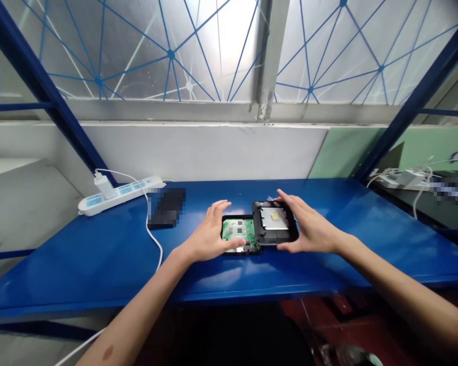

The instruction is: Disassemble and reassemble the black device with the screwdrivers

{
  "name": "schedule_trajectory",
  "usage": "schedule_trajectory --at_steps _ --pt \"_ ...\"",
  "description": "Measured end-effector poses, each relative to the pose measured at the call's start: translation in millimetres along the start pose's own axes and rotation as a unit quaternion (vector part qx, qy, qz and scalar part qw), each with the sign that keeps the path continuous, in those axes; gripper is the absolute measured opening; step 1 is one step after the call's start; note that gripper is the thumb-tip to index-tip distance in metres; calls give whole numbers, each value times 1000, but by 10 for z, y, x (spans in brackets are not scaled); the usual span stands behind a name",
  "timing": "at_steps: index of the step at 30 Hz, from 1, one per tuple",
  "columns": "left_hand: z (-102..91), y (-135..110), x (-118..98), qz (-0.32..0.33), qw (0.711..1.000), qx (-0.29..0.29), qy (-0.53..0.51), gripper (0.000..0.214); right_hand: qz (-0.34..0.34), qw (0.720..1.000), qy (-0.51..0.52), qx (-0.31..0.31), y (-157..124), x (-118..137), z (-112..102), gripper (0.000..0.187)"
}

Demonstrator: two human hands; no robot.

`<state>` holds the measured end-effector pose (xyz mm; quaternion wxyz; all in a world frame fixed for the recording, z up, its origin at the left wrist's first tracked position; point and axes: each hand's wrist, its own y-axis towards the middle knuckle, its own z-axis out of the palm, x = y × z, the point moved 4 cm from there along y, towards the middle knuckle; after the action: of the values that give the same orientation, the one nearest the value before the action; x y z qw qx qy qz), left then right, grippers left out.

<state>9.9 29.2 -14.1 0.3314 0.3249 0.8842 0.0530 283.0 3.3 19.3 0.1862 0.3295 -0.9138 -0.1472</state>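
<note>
On the blue table lies a black housing with a green circuit board inside it. My left hand is around its left side, thumb along the front edge and fingers at the back. My right hand grips a black cover by its right side, thumb in front and fingers behind. The cover's inner face points up, showing a silver metal plate with a small yellowish pad. It overlaps the right part of the housing and hides some of the board.
A white power strip with a plugged-in charger lies at the back left. Its white cable runs down over the blue table. A dark, partly blurred flat object lies near it. Blue frame posts flank the table.
</note>
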Motion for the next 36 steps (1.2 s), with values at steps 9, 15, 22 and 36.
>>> schedule_trajectory --at_steps 9,15,22,36 --pt "-94 187 -52 98 993 -65 23 126 -40 998 9 -43 539 224 244 131" --pt "-150 224 -15 102 993 -55 16 128 -55 996 0 -67 598 216 379 131" --pt "-92 219 -93 117 990 -45 58 128 -76 994 -10 -77 556 246 414 130" --pt "-152 149 -90 129 983 -127 39 117 -60 996 14 -67 444 208 325 119"
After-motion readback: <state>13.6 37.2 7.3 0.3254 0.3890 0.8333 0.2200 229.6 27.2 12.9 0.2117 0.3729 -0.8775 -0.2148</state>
